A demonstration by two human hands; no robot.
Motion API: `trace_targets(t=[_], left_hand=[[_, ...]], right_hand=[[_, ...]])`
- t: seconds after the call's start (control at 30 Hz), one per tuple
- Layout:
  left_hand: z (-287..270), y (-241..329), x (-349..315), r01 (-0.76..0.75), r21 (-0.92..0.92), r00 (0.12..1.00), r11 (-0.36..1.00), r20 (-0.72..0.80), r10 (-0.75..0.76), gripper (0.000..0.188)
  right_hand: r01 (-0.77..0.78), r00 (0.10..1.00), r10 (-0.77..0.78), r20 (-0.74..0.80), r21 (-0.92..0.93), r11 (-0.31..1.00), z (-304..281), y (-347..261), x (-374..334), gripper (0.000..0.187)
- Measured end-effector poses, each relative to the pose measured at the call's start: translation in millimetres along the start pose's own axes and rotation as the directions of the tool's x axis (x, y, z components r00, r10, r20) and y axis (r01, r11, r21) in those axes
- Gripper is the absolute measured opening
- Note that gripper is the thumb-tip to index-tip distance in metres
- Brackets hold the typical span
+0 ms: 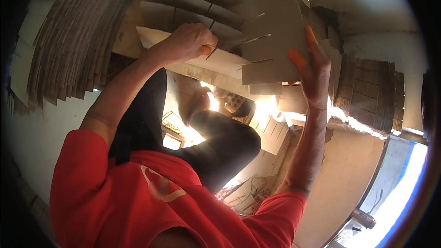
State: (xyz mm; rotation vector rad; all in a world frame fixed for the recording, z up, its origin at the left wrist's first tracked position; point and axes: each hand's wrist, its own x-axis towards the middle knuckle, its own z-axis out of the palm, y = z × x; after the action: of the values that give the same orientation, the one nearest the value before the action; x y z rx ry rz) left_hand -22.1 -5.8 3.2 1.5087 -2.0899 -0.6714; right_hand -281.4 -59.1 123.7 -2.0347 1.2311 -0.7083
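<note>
Several slotted cardboard strips (183, 11) stand in rows on a board in front of me. At the nearest strip (225, 64), my left hand (192, 41) is closed, thumb and fingers pinched at its upper edge beside a slot. My right hand (314, 66) grips the right side of a wide slotted cardboard sheet (275, 32), thumb on its face and fingers partly hidden behind. The sheet stands tilted across the right ends of the rows, slots on its left side. Orange shows on the fingertips of both hands; whether these are covers, I cannot tell.
A tall stack of cardboard strips (78, 36) rises at the left. More bundled slotted cardboard (367, 89) stands at the right. Below the board, a slotted piece (271, 133) hangs or leans near my bent knee (239, 142). Bright light glares at lower right.
</note>
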Motion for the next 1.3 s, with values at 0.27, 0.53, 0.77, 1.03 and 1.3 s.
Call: trace_targets(t=[0.27,0.53,0.77,1.03,1.3], left_hand=[[3,-2,3,-0.024,0.006,1.0,1.0,-0.013,0.024,0.009],[4,-4,6,-0.017,0.008,1.0,1.0,-0.02,0.017,0.009],[7,0,4,-0.049,0.017,0.997,0.999,-0.05,0.05,0.004],[8,1,4,-0.056,0.012,0.995,0.998,-0.083,0.057,0.005],[8,3,5,-0.062,-0.008,0.995,0.998,-0.081,0.061,0.006]], right_hand=[[-0.051,0.992,0.056,0.113,-0.046,0.998,26,11,17,0.055],[-0.053,0.986,0.083,0.145,-0.201,0.978,41,15,12,0.063],[0.202,0.973,-0.159,0.167,-0.283,0.938,50,32,13,0.064],[0.14,0.983,-0.09,0.16,-0.341,0.929,45,26,8,0.07],[0.156,0.983,-0.132,0.126,-0.204,0.967,61,50,-10,0.067]])
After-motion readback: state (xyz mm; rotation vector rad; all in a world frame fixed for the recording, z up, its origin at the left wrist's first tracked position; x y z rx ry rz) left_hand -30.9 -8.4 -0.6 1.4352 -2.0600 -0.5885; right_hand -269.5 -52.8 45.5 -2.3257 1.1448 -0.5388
